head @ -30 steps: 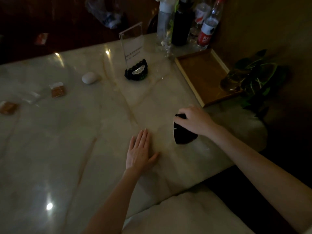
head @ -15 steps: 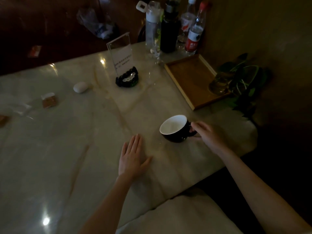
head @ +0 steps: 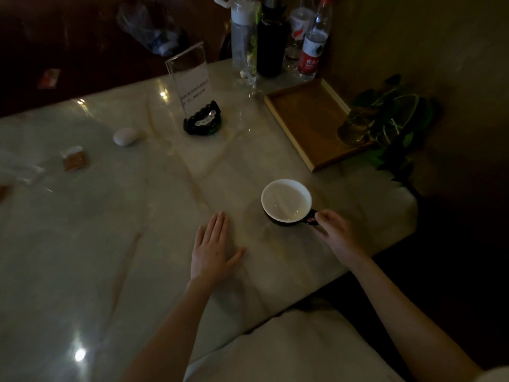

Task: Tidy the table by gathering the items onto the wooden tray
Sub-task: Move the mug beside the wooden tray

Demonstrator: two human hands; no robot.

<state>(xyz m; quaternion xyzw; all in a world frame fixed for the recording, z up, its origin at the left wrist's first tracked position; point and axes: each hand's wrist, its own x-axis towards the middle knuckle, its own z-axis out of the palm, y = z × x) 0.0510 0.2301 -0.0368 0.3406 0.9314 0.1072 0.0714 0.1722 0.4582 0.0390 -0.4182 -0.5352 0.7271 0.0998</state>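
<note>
Early in the tidying, by the look of it. Wooden tray [head: 308,119] at the far right of the marble worktop [head: 110,244], nothing gathered onto its visible floor; a glass jar with a plant [head: 355,128] at its right edge, whether resting on the tray or just past it hard to tell in the dim light.

Right hand [head: 334,230] at the handle of the black cup with the white inside [head: 286,202], fingers [head: 321,217] curled round the handle, pinching it. Cup upright, mouth up, near the worktop's front edge and well apart from the tray; whether lifted or resting on the surface not clear. Left hand [head: 212,249] flat on the worktop just beside the cup, fingers straight and together, thumb spread, holding nothing.

Left to do, as a judgement: cup to the tray first, then the scattered pieces. Black bracelet-like object [head: 202,124] at the foot of the clear sign stand [head: 190,78], white oval case [head: 125,136] further left, small orange packet [head: 74,158] beyond that, a clear wrapper [head: 22,172] and another brown scrap [head: 2,193] at the far left edge. Bottles [head: 312,42] grouped behind the tray, perhaps not part of the job.
</note>
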